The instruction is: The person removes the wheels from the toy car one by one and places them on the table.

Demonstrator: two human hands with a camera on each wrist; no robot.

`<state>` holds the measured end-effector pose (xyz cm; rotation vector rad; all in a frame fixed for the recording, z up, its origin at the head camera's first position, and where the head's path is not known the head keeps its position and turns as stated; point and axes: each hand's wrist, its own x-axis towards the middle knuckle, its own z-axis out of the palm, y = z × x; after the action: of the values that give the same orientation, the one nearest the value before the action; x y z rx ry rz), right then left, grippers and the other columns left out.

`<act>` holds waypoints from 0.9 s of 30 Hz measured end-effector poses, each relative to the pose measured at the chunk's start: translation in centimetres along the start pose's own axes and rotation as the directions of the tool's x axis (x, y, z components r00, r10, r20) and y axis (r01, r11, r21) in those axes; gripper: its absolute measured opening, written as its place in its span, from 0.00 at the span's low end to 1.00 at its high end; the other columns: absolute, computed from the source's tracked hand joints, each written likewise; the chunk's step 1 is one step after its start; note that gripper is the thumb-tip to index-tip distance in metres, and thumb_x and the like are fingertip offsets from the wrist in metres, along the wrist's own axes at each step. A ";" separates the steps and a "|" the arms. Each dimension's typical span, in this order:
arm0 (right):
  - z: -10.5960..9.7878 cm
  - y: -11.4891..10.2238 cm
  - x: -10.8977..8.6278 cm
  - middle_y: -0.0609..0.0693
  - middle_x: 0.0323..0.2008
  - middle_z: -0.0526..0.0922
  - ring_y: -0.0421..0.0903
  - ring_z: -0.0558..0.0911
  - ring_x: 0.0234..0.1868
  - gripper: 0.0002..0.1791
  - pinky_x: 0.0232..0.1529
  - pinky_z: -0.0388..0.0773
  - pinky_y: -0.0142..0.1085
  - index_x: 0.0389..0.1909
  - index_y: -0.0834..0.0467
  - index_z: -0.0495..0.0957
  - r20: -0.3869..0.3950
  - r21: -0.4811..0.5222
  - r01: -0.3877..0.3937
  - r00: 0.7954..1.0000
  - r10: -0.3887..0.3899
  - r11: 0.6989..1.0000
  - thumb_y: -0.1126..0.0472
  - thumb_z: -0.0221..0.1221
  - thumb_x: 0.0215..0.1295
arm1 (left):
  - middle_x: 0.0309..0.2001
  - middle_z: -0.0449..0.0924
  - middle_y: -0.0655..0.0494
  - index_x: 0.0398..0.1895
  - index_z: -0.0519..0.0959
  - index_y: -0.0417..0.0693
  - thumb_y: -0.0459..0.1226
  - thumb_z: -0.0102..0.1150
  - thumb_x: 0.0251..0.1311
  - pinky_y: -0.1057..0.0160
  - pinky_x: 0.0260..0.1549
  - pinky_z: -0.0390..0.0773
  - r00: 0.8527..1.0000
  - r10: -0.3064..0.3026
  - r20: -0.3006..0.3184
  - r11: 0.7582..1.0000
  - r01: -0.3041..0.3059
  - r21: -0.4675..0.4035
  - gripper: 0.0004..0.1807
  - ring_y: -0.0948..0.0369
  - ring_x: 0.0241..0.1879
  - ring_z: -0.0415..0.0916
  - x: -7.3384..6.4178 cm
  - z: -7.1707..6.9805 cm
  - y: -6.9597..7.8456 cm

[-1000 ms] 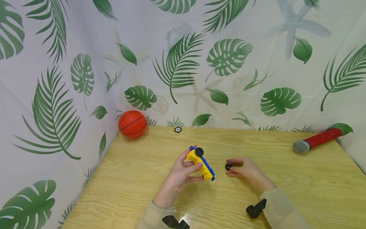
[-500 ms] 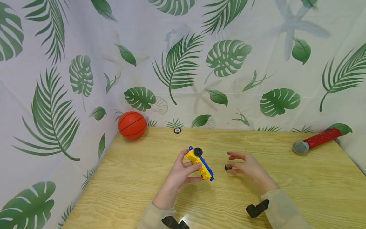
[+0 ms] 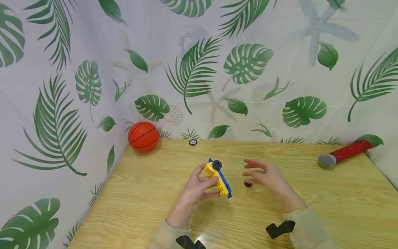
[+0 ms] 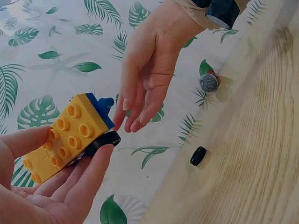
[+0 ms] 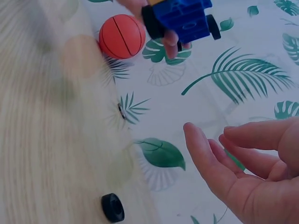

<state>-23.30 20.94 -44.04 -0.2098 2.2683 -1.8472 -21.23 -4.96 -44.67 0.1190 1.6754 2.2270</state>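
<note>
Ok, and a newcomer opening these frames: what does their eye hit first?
Probably the red ball, bright at the far left corner of the wooden table. Next, the yellow-and-blue toy car, held tilted in the person's left grip near the middle of the head view. Then the red-handled microphone at the table's far right.

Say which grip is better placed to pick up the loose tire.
Probably the right grip: it holds nothing and hovers close to the loose tire on the table. The left grip is occupied, holding the car.
</note>
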 end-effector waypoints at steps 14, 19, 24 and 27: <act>1.2 -2.7 -1.2 0.70 0.63 0.69 0.57 0.82 0.55 0.29 0.51 0.84 0.40 0.71 0.68 0.60 0.014 0.009 0.106 0.994 -0.106 0.994 0.66 0.55 0.73 | 0.56 0.79 0.42 0.75 0.61 0.56 0.34 0.62 0.65 0.45 0.45 0.84 1.000 0.015 0.024 1.000 -0.016 0.026 0.36 0.53 0.49 0.82 0.0 0.1 0.1; 1.7 -3.2 -1.4 0.70 0.63 0.70 0.44 0.84 0.52 0.30 0.51 0.83 0.37 0.71 0.67 0.61 0.023 0.031 0.128 0.991 -0.129 0.991 0.62 0.57 0.72 | 0.59 0.79 0.40 0.74 0.59 0.55 0.34 0.61 0.66 0.44 0.47 0.83 0.999 0.020 0.030 0.999 -0.021 0.031 0.35 0.52 0.50 0.82 -0.1 0.3 0.2; 2.2 -3.7 -1.5 0.70 0.63 0.70 0.40 0.84 0.50 0.31 0.52 0.83 0.37 0.71 0.68 0.61 0.029 0.058 0.142 0.989 -0.144 0.988 0.62 0.57 0.72 | 0.59 0.79 0.39 0.73 0.60 0.53 0.33 0.60 0.67 0.44 0.47 0.83 0.999 0.032 0.044 0.998 -0.034 0.055 0.33 0.52 0.50 0.82 -0.3 0.6 0.2; 2.5 -3.9 -1.6 0.70 0.62 0.71 0.43 0.84 0.51 0.30 0.52 0.83 0.37 0.70 0.68 0.62 0.030 0.059 0.143 0.989 -0.145 0.988 0.62 0.58 0.71 | 0.59 0.79 0.38 0.72 0.61 0.55 0.33 0.60 0.66 0.44 0.47 0.83 0.998 0.034 0.054 0.997 -0.037 0.062 0.33 0.52 0.49 0.82 -0.4 0.8 0.3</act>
<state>-21.25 18.11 -40.60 -0.4034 2.2278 -1.9593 -20.70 -4.45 -44.14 0.2231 1.7284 2.1777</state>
